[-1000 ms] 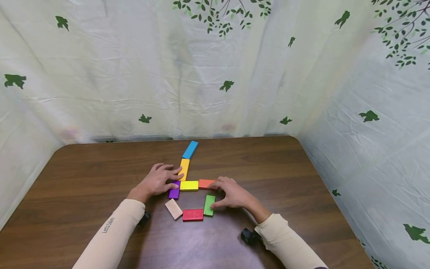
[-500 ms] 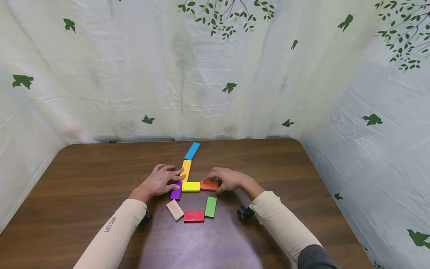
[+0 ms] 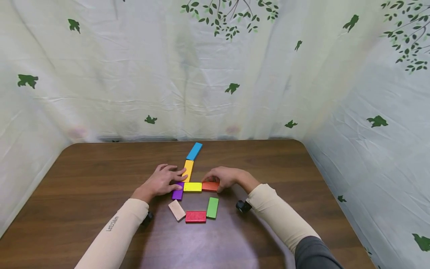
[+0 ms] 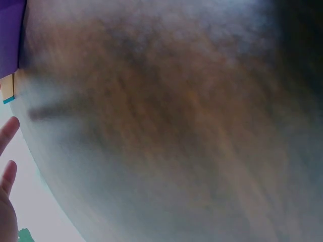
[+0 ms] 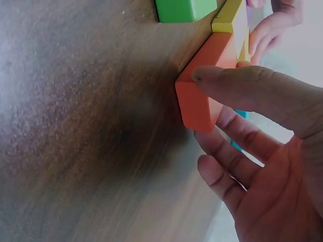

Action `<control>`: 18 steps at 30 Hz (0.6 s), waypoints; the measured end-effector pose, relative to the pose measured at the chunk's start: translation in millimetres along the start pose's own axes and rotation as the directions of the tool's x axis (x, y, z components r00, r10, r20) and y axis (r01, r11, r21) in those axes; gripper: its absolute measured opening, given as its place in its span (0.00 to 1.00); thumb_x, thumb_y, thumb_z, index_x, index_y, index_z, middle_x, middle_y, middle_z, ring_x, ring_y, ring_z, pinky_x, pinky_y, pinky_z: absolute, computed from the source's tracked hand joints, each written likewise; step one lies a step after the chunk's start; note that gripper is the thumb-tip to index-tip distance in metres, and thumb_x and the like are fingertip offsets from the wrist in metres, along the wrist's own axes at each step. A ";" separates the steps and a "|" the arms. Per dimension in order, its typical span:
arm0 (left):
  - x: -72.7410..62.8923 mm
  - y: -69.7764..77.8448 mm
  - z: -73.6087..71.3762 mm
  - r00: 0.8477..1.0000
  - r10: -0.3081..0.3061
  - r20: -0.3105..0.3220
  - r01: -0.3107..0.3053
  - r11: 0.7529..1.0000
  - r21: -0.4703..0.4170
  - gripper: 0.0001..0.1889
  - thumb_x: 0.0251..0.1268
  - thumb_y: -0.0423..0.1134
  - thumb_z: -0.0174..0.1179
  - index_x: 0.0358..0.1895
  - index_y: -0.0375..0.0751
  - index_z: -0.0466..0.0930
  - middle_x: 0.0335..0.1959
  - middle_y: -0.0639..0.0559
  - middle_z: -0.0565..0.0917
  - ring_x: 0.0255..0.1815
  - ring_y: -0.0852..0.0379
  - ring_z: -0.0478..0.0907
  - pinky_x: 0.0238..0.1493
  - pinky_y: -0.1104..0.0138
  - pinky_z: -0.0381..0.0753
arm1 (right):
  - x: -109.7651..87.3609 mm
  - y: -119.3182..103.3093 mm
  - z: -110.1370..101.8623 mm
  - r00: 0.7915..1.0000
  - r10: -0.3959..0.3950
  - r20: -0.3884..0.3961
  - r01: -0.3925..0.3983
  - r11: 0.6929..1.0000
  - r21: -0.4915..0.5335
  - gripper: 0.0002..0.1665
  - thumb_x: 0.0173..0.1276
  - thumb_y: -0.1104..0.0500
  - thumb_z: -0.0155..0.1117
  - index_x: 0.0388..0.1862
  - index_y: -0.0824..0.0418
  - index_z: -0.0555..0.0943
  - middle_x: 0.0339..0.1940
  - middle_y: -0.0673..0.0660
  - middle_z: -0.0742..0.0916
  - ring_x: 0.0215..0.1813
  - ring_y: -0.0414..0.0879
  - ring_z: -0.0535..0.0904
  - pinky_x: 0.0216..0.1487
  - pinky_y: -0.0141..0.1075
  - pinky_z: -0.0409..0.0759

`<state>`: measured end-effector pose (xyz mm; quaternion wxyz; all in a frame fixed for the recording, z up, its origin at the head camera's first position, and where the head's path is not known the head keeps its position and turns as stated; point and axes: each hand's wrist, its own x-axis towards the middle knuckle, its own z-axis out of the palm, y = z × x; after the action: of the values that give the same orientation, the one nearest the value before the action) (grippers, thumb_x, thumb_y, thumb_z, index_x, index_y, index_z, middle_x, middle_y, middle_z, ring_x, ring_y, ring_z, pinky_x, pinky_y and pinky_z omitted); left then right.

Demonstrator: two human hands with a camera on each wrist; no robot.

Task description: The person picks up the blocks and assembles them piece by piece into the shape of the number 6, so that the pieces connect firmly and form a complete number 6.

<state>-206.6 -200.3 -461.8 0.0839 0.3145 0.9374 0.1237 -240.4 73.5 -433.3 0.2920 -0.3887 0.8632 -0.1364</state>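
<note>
My right hand [image 3: 226, 177] holds an orange wooden block [image 3: 210, 186] lying flat on the table. In the right wrist view its thumb lies on the near end of the orange block [image 5: 197, 98], with fingers at the far side. My left hand [image 3: 163, 180] spreads its fingers at the amber block [image 3: 189, 168], its thumb at the purple block [image 3: 177, 193]. A yellow block [image 3: 193, 187] sits between purple and orange, end to end with the orange one. In the left wrist view, fingertips [image 4: 9, 132] and the purple block [image 4: 9, 38] show at the edge.
A blue block [image 3: 194, 151] continues beyond the amber one. Nearer me lie a beige block [image 3: 177, 210], a red block [image 3: 196, 217] and a green block [image 3: 212, 207]. A leaf-printed white curtain [image 3: 188, 93] stands behind the brown table [image 3: 111, 168].
My right hand has moved from over the green and orange blocks to grip the orange block alone. The left hand stays at the amber and purple blocks. The head view has shifted slightly.
</note>
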 end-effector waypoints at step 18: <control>0.3 0.1 0.7 1.000 0.002 -0.005 -0.002 1.000 -0.003 0.28 0.61 0.51 0.63 0.65 0.50 0.73 0.69 0.48 0.69 0.67 0.36 0.63 0.66 0.39 0.51 | -1.6 5.6 2.5 1.000 0.024 -0.012 -0.023 0.997 0.078 0.33 0.57 0.60 0.74 0.63 0.48 0.78 0.36 0.46 0.79 0.39 0.41 0.74 0.38 0.30 0.75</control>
<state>-206.6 -200.0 -462.5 0.0819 0.3148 0.9372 0.1262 -241.3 78.4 -437.2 0.3030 -0.3660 0.8635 -0.1689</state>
